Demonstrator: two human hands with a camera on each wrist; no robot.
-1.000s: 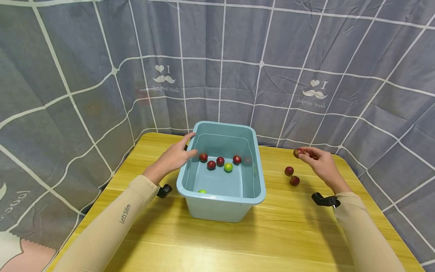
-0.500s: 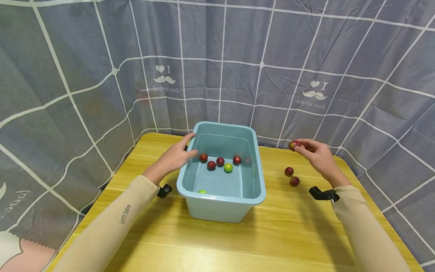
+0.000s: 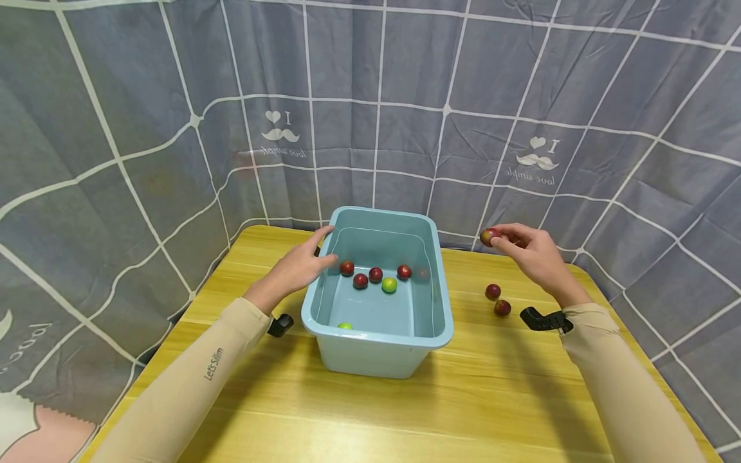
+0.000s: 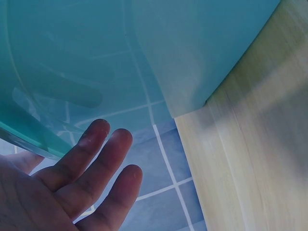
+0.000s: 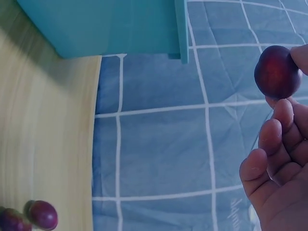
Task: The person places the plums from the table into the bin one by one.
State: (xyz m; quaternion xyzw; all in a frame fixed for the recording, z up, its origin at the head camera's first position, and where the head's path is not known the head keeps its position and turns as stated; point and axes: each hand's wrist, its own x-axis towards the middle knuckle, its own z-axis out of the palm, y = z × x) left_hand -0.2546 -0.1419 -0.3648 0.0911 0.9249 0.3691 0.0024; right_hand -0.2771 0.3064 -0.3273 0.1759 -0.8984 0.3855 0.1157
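Note:
My left hand rests on the left rim of a light blue plastic bin, with thumb and forefinger over the edge. The left wrist view shows the other fingers loosely extended outside the wall. My right hand pinches a dark red plum between thumb and fingertips, raised above the table to the right of the bin. Its remaining fingers curve underneath. Below it, two plums lie on the table, one plum just behind another plum.
Inside the bin are several dark red plums and two green round fruits, one green fruit among them, another green fruit at the near wall. The wooden table ends at a grey checked curtain.
My right hand has lifted the plum and carried it leftward, towards the bin. My left hand and the bin have stayed put.

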